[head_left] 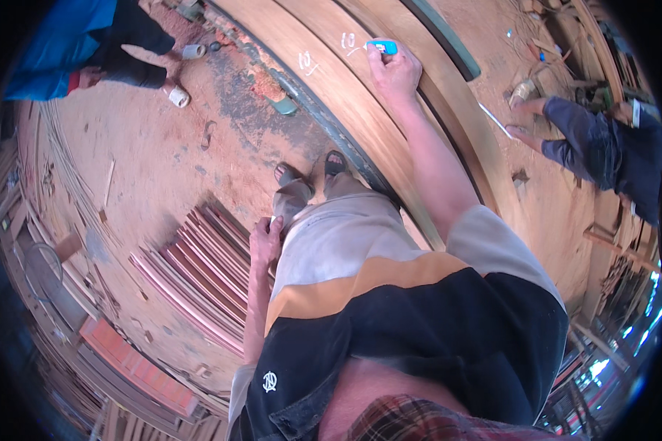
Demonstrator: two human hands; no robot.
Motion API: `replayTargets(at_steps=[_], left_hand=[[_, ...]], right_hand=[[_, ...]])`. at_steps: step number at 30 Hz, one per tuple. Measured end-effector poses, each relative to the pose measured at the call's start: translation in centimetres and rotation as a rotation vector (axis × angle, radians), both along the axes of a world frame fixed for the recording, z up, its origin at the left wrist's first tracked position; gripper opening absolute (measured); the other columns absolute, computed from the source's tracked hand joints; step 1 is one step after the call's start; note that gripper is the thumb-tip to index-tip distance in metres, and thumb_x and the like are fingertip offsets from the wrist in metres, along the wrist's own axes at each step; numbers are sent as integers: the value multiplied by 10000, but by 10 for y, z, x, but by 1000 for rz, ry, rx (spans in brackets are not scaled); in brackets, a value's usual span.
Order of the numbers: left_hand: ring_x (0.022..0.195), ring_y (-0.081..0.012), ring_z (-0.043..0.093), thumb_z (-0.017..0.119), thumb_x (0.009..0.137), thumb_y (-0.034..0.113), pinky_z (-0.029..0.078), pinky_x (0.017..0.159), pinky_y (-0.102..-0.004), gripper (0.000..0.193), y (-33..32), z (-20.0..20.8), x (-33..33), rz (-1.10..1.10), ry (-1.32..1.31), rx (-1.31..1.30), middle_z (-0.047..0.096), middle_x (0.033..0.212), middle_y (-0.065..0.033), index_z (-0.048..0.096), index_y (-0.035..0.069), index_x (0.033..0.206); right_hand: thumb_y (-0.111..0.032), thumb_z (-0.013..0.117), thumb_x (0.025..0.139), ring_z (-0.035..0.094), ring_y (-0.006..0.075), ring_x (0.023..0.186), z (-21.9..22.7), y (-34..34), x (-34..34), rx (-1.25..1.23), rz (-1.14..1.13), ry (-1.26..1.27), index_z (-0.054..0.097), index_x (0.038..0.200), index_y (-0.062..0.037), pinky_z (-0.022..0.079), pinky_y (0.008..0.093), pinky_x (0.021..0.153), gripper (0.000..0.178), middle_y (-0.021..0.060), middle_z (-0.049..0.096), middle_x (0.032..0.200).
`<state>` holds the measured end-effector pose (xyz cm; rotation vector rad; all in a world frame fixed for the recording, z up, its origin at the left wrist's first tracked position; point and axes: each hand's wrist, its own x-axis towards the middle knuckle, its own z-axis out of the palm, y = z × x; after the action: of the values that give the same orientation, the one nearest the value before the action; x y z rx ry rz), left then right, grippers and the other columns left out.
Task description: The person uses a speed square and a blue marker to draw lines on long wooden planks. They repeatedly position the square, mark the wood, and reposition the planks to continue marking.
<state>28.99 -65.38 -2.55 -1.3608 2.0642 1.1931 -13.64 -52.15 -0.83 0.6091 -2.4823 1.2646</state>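
Blue marker (pixel 385 47) pinched in right hand (pixel 395 72), nearer hand to wooden board (pixel 331 28); tip leftward, just beside white marks (pixel 349 42). Board lengthwise from far left to near right. Well apart, near left: left hand (pixel 265 239), seemingly pinching small white piece (pixel 274 218).

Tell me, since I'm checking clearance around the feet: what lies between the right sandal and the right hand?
In the head view, a dark edge strip, then pale wooden boards, lie between the right sandal and right hand.
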Motion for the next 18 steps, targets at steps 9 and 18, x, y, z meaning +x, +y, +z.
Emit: replayTargets(at_steps=[9, 18], left_hand=[[729, -103, 628, 608, 1054, 257, 537, 629, -296, 263, 0, 13, -28, -197, 450, 192, 651, 778, -55, 648, -3, 1056], [701, -94, 551, 587, 1073, 257, 467, 649, -279, 232, 85, 57, -156, -936, 789, 195, 595, 754, -4, 638, 41, 1007]], right_hand=[[-196, 739, 910, 713, 151, 785, 31, 138, 156, -348, -20, -337, 757, 983, -50, 577, 320, 727, 165, 88, 760, 889], [-138, 742, 921, 642, 86, 756, 72, 297, 449, -651, -614, -466, 762, 995, -41, 519, 253, 680, 124, 26, 723, 870]])
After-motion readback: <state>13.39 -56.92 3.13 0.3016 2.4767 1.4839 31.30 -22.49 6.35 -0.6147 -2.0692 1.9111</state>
